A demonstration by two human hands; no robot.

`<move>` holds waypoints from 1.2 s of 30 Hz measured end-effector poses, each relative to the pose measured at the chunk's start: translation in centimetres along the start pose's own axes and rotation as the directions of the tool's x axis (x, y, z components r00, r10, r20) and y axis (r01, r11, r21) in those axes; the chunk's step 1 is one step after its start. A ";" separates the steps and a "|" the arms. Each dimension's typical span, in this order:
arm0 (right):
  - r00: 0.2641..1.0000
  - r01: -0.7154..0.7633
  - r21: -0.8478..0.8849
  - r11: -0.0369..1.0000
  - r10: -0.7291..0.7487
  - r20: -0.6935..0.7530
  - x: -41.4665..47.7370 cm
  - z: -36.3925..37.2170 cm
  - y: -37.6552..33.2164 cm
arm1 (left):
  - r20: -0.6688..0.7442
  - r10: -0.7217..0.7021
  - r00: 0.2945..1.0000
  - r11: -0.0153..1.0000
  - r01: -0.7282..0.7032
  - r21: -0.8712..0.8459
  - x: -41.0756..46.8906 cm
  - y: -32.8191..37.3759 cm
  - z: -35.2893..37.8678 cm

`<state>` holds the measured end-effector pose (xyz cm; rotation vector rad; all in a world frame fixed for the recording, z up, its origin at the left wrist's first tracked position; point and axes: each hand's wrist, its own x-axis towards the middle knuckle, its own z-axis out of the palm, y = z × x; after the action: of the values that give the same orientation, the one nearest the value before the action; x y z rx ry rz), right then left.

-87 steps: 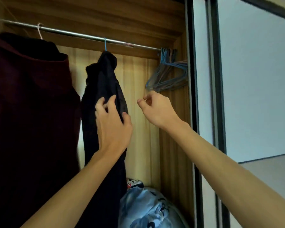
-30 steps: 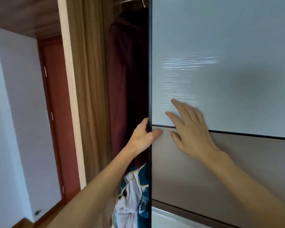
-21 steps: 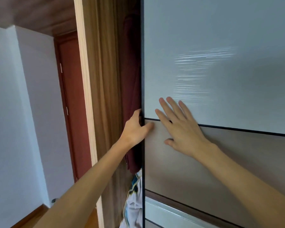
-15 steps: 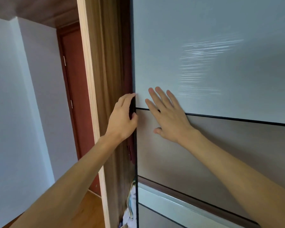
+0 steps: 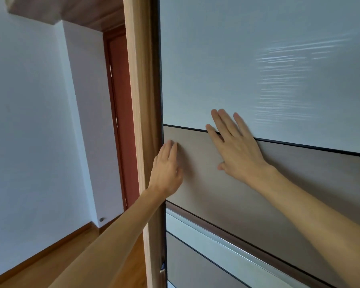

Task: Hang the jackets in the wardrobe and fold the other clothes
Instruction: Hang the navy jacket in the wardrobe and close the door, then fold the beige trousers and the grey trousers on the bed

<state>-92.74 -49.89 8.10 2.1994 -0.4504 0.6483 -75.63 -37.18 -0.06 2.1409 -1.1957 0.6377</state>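
Observation:
The wardrobe's sliding door (image 5: 258, 65), pale glass above and brown panel below, stands flush against the wooden side frame (image 5: 140, 100). My left hand (image 5: 166, 169) rests flat on the brown panel near the door's left edge, fingers together. My right hand (image 5: 235, 148) lies flat across the dark strip between the two panels, fingers spread. Neither hand holds anything. The jackets and everything inside the wardrobe are hidden behind the door.
A white wall (image 5: 29, 121) runs along the left, with a red-brown room door (image 5: 122, 113) beyond it. Wooden floor (image 5: 71, 256) shows at the lower left. A silver handle rail (image 5: 227, 244) crosses the door lower down.
The sliding door has moved left until the gap is gone, hiding the maroon jacket and the patterned cloth. My left hand left the door's edge and now lies flat on the panel.

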 end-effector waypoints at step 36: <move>0.881 0.383 0.700 0.602 -0.467 -0.080 5.9 -16.0 -42.0 | 0.085 -0.638 0.765 0.765 0.619 0.178 -32.5 -31.3 -28.1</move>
<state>-71.55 -11.77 -4.21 2.9347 0.3663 0.4605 -67.27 14.39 -9.92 2.5403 -0.4194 0.2670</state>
